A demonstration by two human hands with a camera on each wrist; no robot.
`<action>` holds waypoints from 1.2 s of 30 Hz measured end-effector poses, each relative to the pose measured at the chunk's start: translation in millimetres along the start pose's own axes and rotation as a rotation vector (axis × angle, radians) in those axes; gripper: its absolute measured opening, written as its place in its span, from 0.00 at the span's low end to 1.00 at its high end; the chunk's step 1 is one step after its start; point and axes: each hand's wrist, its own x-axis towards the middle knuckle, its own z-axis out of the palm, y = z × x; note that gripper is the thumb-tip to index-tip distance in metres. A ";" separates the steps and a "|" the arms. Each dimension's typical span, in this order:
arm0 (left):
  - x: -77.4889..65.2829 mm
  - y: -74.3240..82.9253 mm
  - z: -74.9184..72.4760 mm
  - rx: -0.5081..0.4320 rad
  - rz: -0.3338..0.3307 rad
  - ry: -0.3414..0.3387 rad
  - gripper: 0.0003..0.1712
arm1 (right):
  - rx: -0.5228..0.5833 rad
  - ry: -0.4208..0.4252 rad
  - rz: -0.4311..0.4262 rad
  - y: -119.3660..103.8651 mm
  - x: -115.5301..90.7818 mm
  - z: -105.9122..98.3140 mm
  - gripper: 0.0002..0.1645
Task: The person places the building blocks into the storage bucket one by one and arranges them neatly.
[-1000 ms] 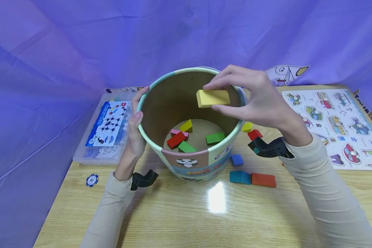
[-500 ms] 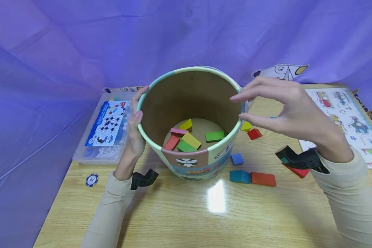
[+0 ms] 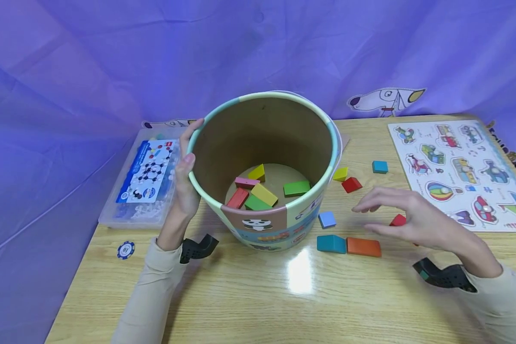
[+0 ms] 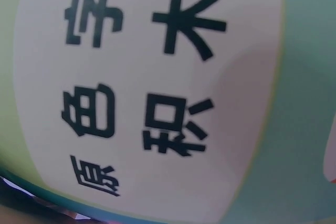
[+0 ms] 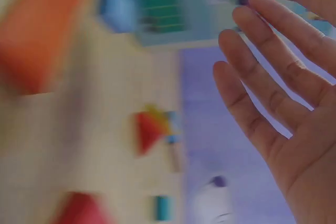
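A round cardboard bucket [image 3: 258, 224] with a panda print stands on the table, tilted in the head view so its inside shows. My left hand [image 3: 186, 188] holds its left side, thumb and a fingertip at the rim. Several toy blocks lie on the bottom: a yellow block [image 3: 264, 195], a red block [image 3: 238, 198], a pink block [image 3: 247, 182] and green ones. My right hand [image 3: 417, 220] hovers right of the bucket, fingers apart and holding nothing. Below and beside it lie an orange-red block [image 3: 363, 247] and a red block [image 3: 398, 220], partly hidden.
Around the bucket's right side lie a teal block [image 3: 331, 243], a light blue block [image 3: 327, 220], a red triangular block [image 3: 351, 185] and a blue block [image 3: 380, 166]. A picture puzzle board [image 3: 460, 174] lies at right; a clear plastic case [image 3: 144, 179] and a poker chip [image 3: 126, 250] are at left.
My right hand let go of the yellow block, which dropped into the bucket among the others. That hand then moved right and down over the loose blocks. My left hand stayed on the bucket.
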 end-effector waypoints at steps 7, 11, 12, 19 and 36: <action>1.3 1.0 2.3 -0.012 -0.003 0.007 0.40 | 0.063 -0.121 0.101 18.0 -35.2 32.2 0.26; 1.7 1.8 2.4 -0.012 -0.002 0.008 0.40 | -0.009 -0.143 0.169 21.0 -44.4 39.7 0.27; 1.7 1.7 2.2 -0.011 -0.001 0.008 0.40 | -0.022 -0.143 0.187 21.2 -45.3 40.7 0.27; 1.1 2.2 1.7 0.008 -0.007 0.006 0.40 | -0.082 -0.144 0.239 20.2 -46.0 45.0 0.30; 0.8 2.0 1.9 -0.008 -0.009 0.007 0.40 | 0.028 0.278 -0.025 -11.1 18.2 -36.8 0.35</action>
